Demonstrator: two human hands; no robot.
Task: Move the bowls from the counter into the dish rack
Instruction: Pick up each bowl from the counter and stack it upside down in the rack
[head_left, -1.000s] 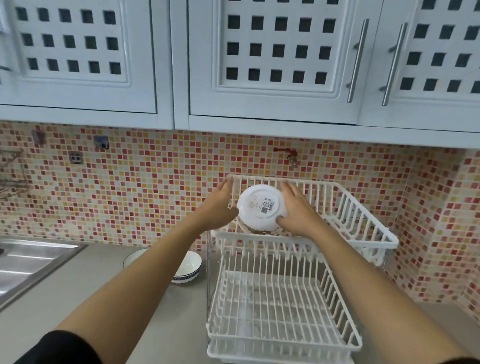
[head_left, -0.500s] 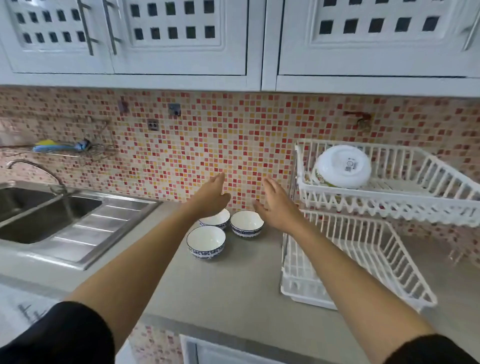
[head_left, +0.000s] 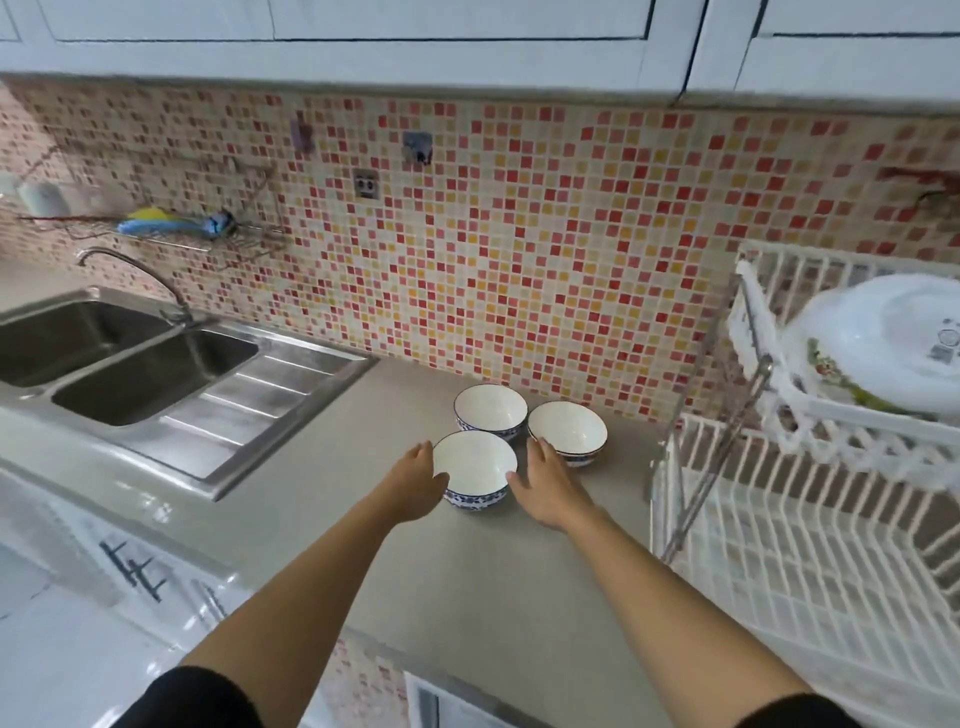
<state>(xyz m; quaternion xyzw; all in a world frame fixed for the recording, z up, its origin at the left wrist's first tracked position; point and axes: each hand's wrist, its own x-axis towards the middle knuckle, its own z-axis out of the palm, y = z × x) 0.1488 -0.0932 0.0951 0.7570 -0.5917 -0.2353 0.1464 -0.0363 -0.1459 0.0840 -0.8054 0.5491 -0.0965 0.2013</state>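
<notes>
Three white bowls with blue patterned bands stand together on the grey counter (head_left: 332, 499). The nearest bowl (head_left: 474, 467) sits between my hands. My left hand (head_left: 415, 483) touches its left side and my right hand (head_left: 545, 480) its right side, fingers spread along the rim; the bowl rests on the counter. Behind it are a second bowl (head_left: 491, 410) and a third bowl (head_left: 567, 428). The white two-tier dish rack (head_left: 810, 551) stands at the right. A white bowl (head_left: 893, 348) lies upside down, tilted, in the rack's upper tier.
A steel double sink (head_left: 130, 374) with a tap (head_left: 130, 270) lies at the left of the counter. A wire shelf (head_left: 171, 228) with a blue and yellow brush hangs on the mosaic wall. White cupboards run overhead.
My hands let go of the upturned bowl in the rack's upper tier, moved left and down to the counter, and now flank the nearest bowl. The view swung left and downward.
</notes>
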